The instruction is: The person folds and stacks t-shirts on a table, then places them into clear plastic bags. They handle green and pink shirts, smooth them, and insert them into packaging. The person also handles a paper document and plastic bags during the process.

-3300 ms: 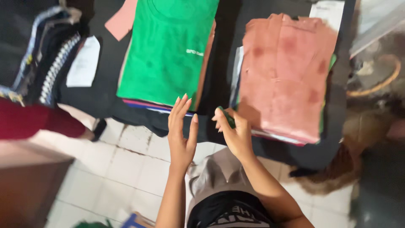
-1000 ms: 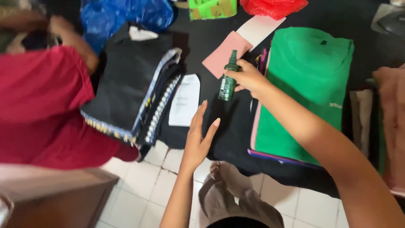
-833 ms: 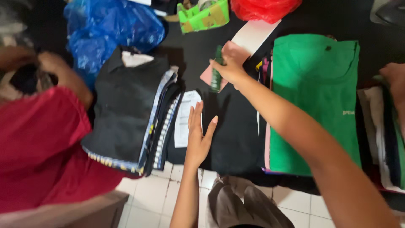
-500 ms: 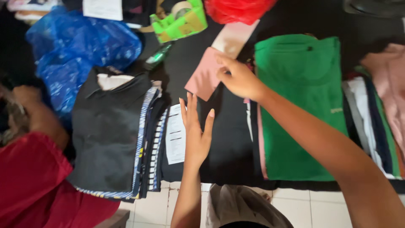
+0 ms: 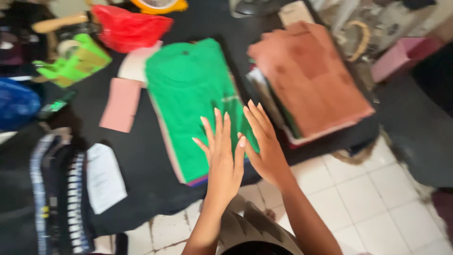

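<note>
Two open hands over the near end of a folded green shirt.

The left hand (image 5: 222, 158) and right hand (image 5: 266, 144) hover side by side, fingers (image 5: 218, 123) spread flat and holding nothing, above the near edge of the green shirt (image 5: 193, 89), which tops a stack on the black surface (image 5: 141, 160). Right of the green shirt lies a folded rust-pink stack (image 5: 311, 78); left of it, a pink card (image 5: 120, 104) and a white paper (image 5: 104, 177).
</note>
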